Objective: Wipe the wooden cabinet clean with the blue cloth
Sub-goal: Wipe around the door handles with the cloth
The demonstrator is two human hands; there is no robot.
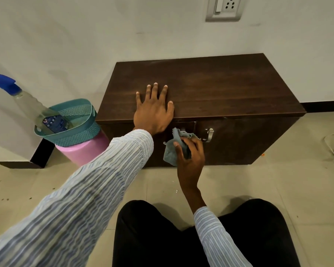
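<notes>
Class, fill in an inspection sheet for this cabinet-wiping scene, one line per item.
Surface: wooden cabinet top dark, bare.
Job's things: blue cloth bunched at the door front beside the handles.
Clutter: spray bottle in teal basket on pink stool.
Grips: left hand flat on top; right hand holds cloth.
Cables: white cable on floor.
Surroundings: wall socket, tiled floor.

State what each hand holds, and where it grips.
The right hand grips the bunched blue cloth around its middle. The left hand holds nothing, resting flat on the dark wooden cabinet.
</notes>
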